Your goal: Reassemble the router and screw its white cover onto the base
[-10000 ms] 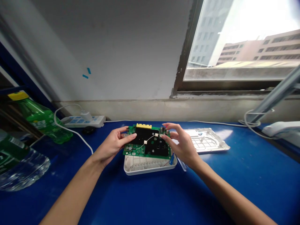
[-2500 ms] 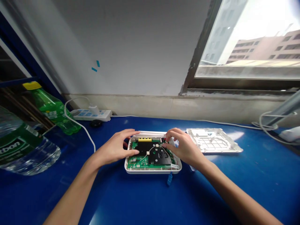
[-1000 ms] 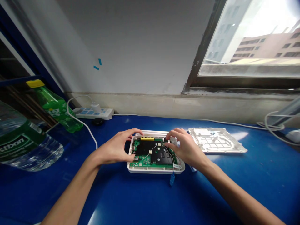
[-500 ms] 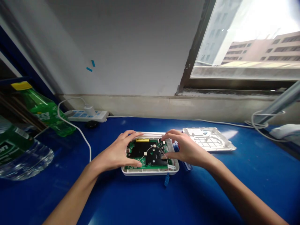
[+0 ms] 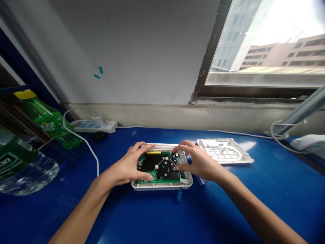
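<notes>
A: Status? Where's the green board [image 5: 155, 175]?
B: In the white case [image 5: 162, 187], approx flat. 10 s ago it was held up tilted over the case; now it's down inside the walls.
A: So seated?
B: Prob, IMO. Placing looks done, now more of a fit check. Can't confirm fully home, hands hide bits of rear edge + L end.
A: L hand [image 5: 127, 166]?
B: Round L end of case, fingers at rear rim, thumb on board front-L. Thumb's further fwd/in vs 1 s ago.
A: R hand [image 5: 203, 162]?
B: Fingers at rear-R of board, thumb on black plate [image 5: 149, 162]. 1 s ago thumb was back near the fingers; now spread wider, so reads like pressing, not pinching. Judgement only.
A: Grip?
B: Neither clenched. Both span the board. Can't tell if either's actually clamped or just resting.
A: Loose stuff?
B: White cable [image 5: 161, 161] crosses the plate. Blue tag [image 5: 179, 195] sits outside front rim, IMO not tucked in yet, snag risk. White gridded panel [image 5: 223, 151] is separate, on surface [image 5: 162, 220] beyond R hand.
</notes>
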A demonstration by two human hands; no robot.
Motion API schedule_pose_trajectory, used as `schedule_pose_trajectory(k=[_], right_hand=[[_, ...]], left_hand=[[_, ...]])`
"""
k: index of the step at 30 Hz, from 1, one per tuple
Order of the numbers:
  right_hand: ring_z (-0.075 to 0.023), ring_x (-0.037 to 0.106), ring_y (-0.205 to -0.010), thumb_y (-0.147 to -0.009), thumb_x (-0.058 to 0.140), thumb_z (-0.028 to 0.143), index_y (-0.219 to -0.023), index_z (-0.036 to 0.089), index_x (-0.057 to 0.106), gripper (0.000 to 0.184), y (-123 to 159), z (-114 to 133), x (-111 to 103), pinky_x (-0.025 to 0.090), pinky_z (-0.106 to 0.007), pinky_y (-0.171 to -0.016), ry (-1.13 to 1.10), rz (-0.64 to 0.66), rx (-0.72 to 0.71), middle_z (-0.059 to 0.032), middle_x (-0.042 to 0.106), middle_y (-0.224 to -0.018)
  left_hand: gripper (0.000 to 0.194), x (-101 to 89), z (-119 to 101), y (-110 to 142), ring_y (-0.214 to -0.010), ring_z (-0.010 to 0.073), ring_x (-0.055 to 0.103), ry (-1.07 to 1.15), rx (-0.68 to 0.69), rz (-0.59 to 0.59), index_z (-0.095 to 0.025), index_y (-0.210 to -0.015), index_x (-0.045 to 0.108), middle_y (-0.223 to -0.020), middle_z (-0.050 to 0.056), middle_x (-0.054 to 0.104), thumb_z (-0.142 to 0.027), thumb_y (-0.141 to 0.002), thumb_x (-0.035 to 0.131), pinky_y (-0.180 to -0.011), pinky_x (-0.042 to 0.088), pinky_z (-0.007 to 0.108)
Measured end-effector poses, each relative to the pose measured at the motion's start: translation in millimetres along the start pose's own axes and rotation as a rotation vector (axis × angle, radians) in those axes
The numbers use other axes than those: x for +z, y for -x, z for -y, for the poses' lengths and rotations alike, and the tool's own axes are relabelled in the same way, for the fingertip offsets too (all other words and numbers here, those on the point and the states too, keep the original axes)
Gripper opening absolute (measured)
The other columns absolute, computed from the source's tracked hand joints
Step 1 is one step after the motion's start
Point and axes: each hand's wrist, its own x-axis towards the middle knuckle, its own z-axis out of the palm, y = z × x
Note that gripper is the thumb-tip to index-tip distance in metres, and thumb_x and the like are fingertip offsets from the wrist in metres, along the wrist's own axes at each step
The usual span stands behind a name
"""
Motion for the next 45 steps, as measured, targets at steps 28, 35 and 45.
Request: schedule_pose_trajectory(k=[28,35,45], right_hand=[[-0.0343,0.056,-0.131,-0.082,0.073,0.059,-0.118,0.028,0.074,0.047,64.8,-137.2,-80.2,0.043,-0.055,-0.111,0.191,-0.273,0.229,-0.0088,0.072,-0.127],[-0.0302,0.065,-0.114,-0.085,0.071,0.046,-0.105,0.025,0.075,0.029,67.4,-140.0,-82.4,0.050,-0.049,-0.100,0.116,-0.226,0.225,-0.0093,0.072,-0.117],[-0.0326,0.063,-0.122,-0.090,0.062,0.057,-0.089,0.023,0.065,0.034,54.9,-111.0,-83.3,0.047,-0.052,-0.104,-0.099,-0.332,0.256,-0.0129,0.066,-0.133]], left_hand=[[0.097,49.3,-83.8,-44.1,-0.154,0.0518,0.014,-0.314,0.315,0.160,-0.045,-0.154,0.043,-0.170,0.009,0.023,-0.078,-0.069,0.076,-0.117,0.025,0.074],[0.089,62.6,-83.9,-45.7,-0.155,0.0478,0.015,-0.304,0.306,0.074,-0.045,-0.153,0.044,-0.171,0.006,0.024,-0.081,-0.076,0.067,-0.121,0.018,0.071],[0.056,34.3,-85.9,-26.3,-0.158,0.0362,0.013,0.052,0.208,-0.031,-0.038,-0.149,0.052,-0.165,0.000,0.038,-0.063,-0.099,0.051,-0.126,0.018,0.061]])
